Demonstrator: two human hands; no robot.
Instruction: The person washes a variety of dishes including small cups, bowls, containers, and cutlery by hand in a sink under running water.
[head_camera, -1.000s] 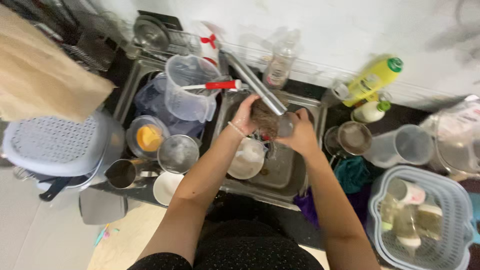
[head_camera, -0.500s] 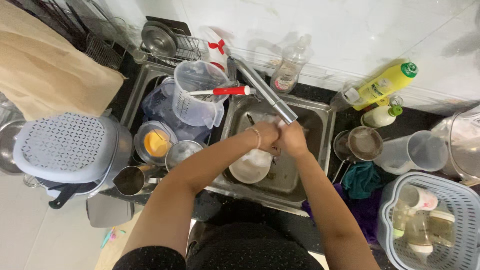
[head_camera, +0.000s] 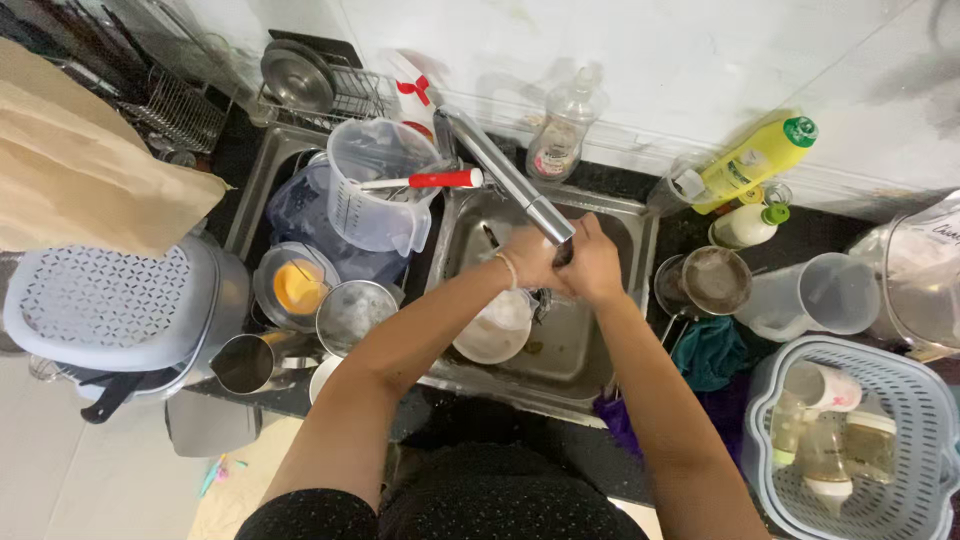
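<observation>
you are looking straight down at a crowded kitchen sink. both of your hands meet under the end of the long metal tap (head_camera: 510, 180), over the right-hand basin (head_camera: 600, 345). your left hand (head_camera: 528, 262) and your right hand (head_camera: 592, 265) are pressed together and curled around a small dark thing (head_camera: 563, 253), most of it hidden by your fingers, so what it is cannot be told. whether water is running cannot be told either.

just below your hands a pale bowl (head_camera: 492, 328) sits in the basin, looking cloudy inside.

as a judgement, the washing is part way through. to your right, a pale slotted basket (head_camera: 930, 400) already holds baby bottles and a cup, which look set aside. to your left much seems still unwashed: a clear measuring jug (head_camera: 372, 190) with a red-handled tool (head_camera: 425, 181) across it, a small bowl with orange contents (head_camera: 295, 287), a steel bowl (head_camera: 355, 315) and a steel cup (head_camera: 245, 360).

by the back wall lies a yellow squeeze bottle (head_camera: 745, 163) with a green cap, on its side, and a clear bottle (head_camera: 562, 135) stands upright.
</observation>
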